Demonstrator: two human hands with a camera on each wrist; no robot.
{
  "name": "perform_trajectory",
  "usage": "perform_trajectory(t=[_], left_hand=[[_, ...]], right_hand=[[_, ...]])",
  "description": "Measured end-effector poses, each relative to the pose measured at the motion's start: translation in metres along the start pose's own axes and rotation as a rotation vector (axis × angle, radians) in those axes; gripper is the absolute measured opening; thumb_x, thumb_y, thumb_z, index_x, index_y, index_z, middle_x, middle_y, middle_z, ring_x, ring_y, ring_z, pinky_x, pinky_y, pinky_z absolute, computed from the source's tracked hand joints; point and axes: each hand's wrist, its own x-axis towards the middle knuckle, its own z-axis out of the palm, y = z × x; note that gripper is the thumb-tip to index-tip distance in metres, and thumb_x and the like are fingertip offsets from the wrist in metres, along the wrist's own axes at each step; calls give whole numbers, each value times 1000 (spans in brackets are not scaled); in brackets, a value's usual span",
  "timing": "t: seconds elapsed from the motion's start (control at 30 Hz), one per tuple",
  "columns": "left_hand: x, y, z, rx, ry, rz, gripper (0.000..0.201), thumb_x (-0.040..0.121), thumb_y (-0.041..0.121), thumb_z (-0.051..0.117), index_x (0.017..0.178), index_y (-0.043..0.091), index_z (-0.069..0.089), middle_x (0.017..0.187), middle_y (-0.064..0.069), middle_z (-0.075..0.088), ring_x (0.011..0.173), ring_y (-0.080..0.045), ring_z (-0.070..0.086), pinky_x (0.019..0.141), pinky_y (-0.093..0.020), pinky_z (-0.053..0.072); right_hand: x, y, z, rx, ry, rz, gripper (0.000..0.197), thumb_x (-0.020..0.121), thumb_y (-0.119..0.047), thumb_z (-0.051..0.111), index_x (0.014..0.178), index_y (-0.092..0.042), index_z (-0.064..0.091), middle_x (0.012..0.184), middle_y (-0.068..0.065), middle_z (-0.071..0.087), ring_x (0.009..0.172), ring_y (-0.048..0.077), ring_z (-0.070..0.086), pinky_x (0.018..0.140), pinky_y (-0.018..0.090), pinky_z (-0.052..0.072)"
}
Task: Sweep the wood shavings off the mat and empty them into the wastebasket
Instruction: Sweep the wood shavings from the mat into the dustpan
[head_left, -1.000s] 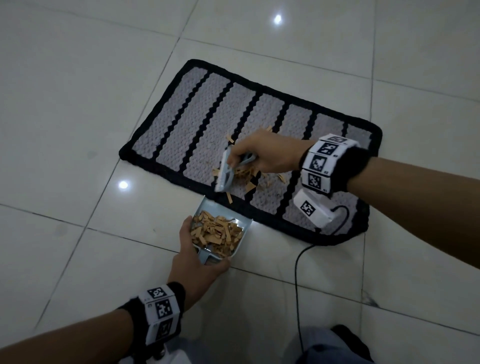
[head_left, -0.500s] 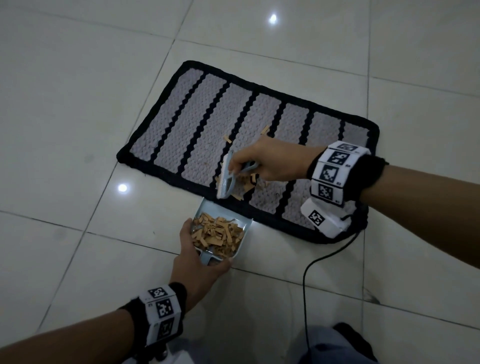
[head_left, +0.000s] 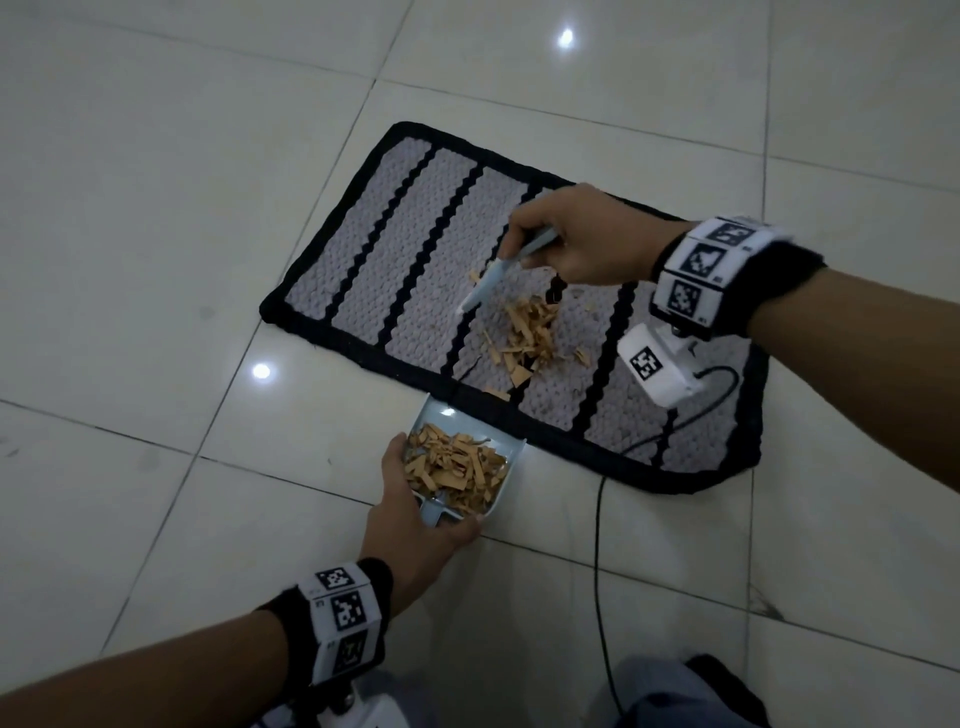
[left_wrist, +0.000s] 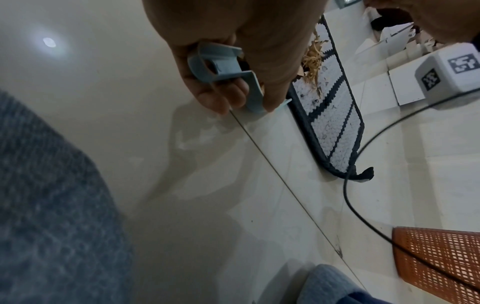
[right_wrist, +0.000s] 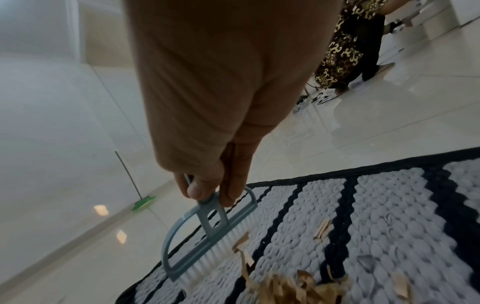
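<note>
While sweeping: the job stood partway done, by my reckoning.
Shavings: a loose pile of wood shavings (head_left: 530, 332) lay on the mat (head_left: 405, 270); more sat in the dustpan (head_left: 511, 452).
Right hand: the right hand (head_left: 576, 244) pinched the brush (head_left: 483, 291), bristles tilted behind the pile.
Left hand: the left hand (head_left: 410, 525) gripped the dustpan's handle, lip at the mat's edge.
Next move: probably a pull toward the pan.
Wastebasket: the orange mesh wastebasket (left_wrist: 439, 257) stood well apart.
</note>
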Motion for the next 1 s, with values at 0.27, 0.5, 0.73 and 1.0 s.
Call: perform_trajectory(t=[0.27,0.5,0.73,1.0], left_hand=[[0,1,0,-15,-11,11,116,70,29,86,151,38,3,121,7,57,83,-4,63,64,-32,57],[1,1,1,-21,-10,8,115,71,25,86,150,38,4,130,4,56,97,-19,64,73,-40,59],[0,1,4,-30,-8,11,112,73,24,85,150,38,5,126,4,56,93,-17,64,67,-35,58],[0,0,3,-3,-8,9,116,71,29,86,150,38,2,125,4,57,92,-20,66,72,-42,59]], right_hand=[[21,10,14,-149,-84,77,17,89,3,59,100,-9,65,109,5,66,99,19,63,88,43,54],[-27,16,10,-181,-209,80,31,85,9,53,103,-12,65,104,3,68,86,13,59,73,27,46],[-42,22,1,-67,53,85,13,92,-7,61,102,-14,66,94,-3,67,77,1,58,71,23,47],[23,8,21,-212,159,137,20,96,-20,56,111,-14,67,103,9,68,82,21,58,75,30,46]])
